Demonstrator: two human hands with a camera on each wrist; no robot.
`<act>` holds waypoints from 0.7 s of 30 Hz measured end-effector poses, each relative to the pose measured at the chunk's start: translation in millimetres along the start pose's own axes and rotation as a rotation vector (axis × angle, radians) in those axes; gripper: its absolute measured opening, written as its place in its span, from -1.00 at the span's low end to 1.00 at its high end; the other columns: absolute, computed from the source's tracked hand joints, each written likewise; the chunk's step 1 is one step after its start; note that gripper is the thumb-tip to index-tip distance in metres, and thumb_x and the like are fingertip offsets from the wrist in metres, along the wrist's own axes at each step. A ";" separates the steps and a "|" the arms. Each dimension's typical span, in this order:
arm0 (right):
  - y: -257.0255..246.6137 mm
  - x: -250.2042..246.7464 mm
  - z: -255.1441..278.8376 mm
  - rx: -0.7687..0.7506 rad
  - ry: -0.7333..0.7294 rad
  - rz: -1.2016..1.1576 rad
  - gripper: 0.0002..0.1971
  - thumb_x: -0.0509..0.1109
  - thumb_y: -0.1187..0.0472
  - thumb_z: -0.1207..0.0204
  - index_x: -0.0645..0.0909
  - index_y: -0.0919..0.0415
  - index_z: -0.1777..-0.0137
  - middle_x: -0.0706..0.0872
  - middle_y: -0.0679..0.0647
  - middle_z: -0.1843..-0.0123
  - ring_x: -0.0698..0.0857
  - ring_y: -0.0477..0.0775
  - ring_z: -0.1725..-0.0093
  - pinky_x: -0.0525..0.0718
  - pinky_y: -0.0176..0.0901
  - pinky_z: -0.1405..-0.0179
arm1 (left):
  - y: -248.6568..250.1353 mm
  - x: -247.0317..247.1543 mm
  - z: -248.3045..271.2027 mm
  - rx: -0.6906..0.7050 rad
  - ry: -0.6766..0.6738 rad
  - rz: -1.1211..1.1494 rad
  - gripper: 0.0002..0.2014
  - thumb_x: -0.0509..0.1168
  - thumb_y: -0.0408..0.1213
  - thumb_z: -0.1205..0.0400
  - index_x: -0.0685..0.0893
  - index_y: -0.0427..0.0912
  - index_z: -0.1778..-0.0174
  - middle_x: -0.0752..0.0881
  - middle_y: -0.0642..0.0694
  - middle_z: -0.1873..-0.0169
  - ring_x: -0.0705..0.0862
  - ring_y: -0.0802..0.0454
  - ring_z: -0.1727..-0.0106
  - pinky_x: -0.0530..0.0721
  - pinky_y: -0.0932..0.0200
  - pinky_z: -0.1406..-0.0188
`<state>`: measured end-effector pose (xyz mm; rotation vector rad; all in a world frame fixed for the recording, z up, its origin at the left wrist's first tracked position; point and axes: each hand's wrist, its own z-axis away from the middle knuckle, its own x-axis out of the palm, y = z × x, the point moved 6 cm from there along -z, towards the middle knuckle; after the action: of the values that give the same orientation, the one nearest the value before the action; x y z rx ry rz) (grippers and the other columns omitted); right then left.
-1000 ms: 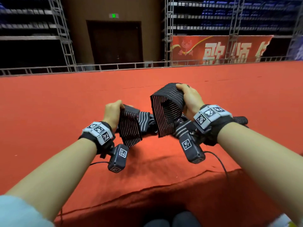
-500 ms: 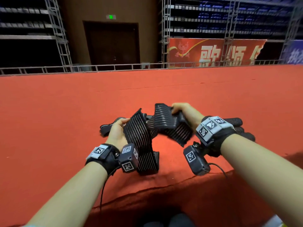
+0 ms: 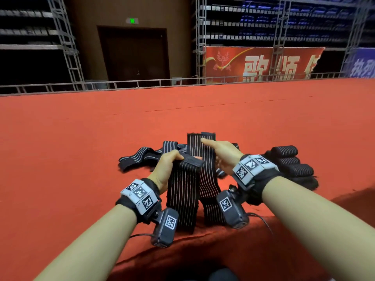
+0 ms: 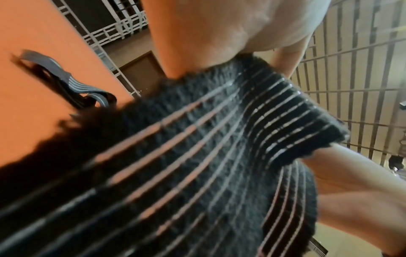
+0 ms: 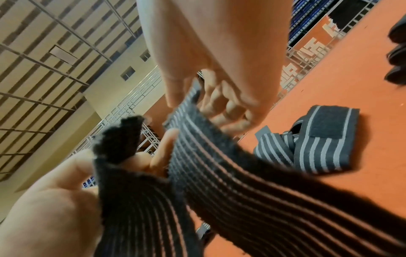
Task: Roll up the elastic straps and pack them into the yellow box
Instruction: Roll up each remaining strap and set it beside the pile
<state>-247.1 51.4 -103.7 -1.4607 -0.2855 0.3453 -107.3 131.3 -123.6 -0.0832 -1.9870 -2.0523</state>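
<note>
- Strap [image 3: 182,199] in play, black with thin pale stripes, and both hands are working it just above the near edge of the red tabletop [image 3: 60,159].
- Left hand [image 3: 165,169] is gripping one end, fingers curled over the top edge and thumb behind, the length hanging limp below it.
- Right hand [image 3: 221,153] is holding the other run of the same strap upright, fingers [image 5: 228,111] curled behind the cloth and thumb lying along its front.
- It is looking light and floppy, a stretchy knit with a fuzzy edge [image 4: 318,125], so it should sag and spring back unless kept taut while rolling.
- Best place to take hold, I'd say, is right at one short end, pinched across the full width.
- More loose straps [image 3: 146,157] are lying tangled beyond the hands, and finished rolls [image 3: 292,165] are stacking up to the right.
- Yellow box is not showing in any view.
</note>
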 end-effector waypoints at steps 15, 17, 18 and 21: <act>87.5 -53.5 2.7 0.251 0.002 0.865 -0.63 0.37 0.23 -0.59 0.57 0.40 -0.35 0.59 0.19 -0.06 0.54 0.08 -0.01 0.62 -0.06 -0.08 | 24.2 -45.0 -3.8 0.106 0.207 0.156 -0.84 0.15 -0.19 -0.53 0.46 -0.12 0.36 0.51 -0.04 0.43 0.54 0.02 0.46 0.51 0.18 0.40; 108.6 -58.4 4.2 0.314 0.001 0.984 -0.60 0.35 0.25 -0.59 0.55 0.43 -0.38 0.66 0.28 -0.24 0.53 0.08 -0.05 0.56 -0.08 -0.10 | 23.5 -48.7 -5.7 0.106 0.215 0.155 -0.82 0.13 -0.19 -0.54 0.46 -0.12 0.37 0.51 -0.02 0.47 0.54 0.04 0.50 0.52 0.24 0.46; 114.3 -58.6 4.5 0.325 0.015 0.994 -0.61 0.33 0.25 -0.61 0.55 0.44 -0.38 0.64 0.30 -0.34 0.55 0.09 -0.08 0.57 -0.10 -0.08 | 23.1 -49.3 -5.2 0.106 0.215 0.155 -0.80 0.12 -0.20 -0.55 0.45 -0.12 0.39 0.52 -0.01 0.49 0.54 0.05 0.52 0.53 0.26 0.48; 128.3 -61.0 4.2 0.418 0.052 0.951 -0.63 0.38 0.20 -0.60 0.60 0.40 -0.33 0.67 0.19 -0.31 0.56 0.01 -0.03 0.53 -0.32 0.34 | 21.0 -50.2 -6.7 0.117 0.200 0.150 -0.79 0.11 -0.21 -0.56 0.47 -0.14 0.40 0.53 -0.01 0.51 0.55 0.05 0.52 0.54 0.25 0.46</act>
<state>-311.8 40.9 -229.8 -1.1009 0.5311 1.0581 -53.1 132.5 -115.4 -0.0020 -1.9116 -1.7744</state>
